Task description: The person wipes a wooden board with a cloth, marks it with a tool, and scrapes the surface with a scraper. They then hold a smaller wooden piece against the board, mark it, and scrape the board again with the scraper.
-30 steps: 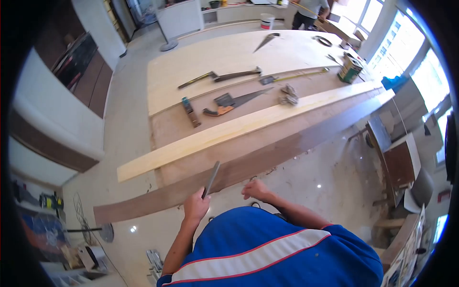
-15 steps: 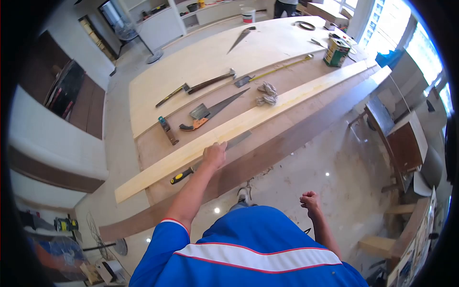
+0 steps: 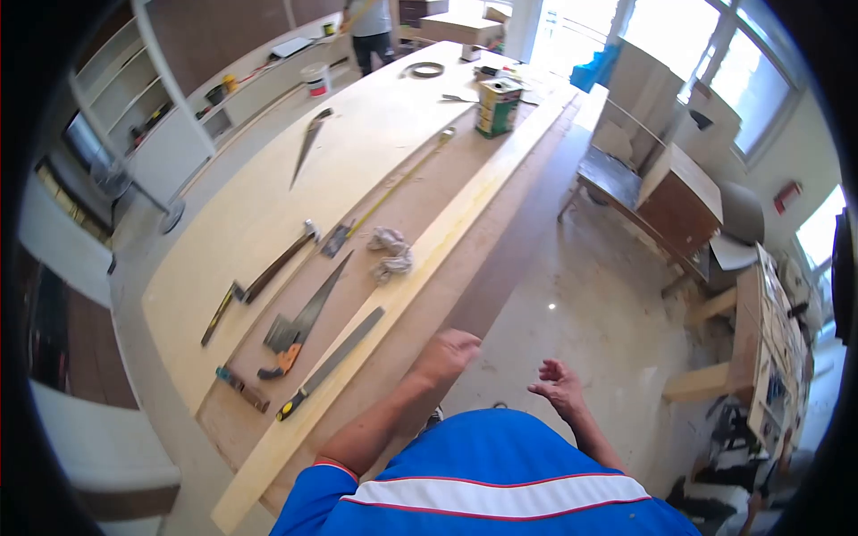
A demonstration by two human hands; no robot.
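My left hand is over the dark brown board, its fingers loosely bent and apart, with nothing seen in it. To its right my right hand hangs above the floor, empty, with fingers spread. A flat file with a black and yellow handle lies along the long pale wooden strip. Left of the strip are a handsaw with an orange handle, a hand plane and crumpled gloves.
A hammer, another saw, a tape measure and a green tin lie or stand on the worktop. Another person stands at the far end. A wooden cabinet stands on the right.
The view has turned to the right. The file now rests on the pale strip instead of beside it, and my left hand is away from it. My right hand has opened.
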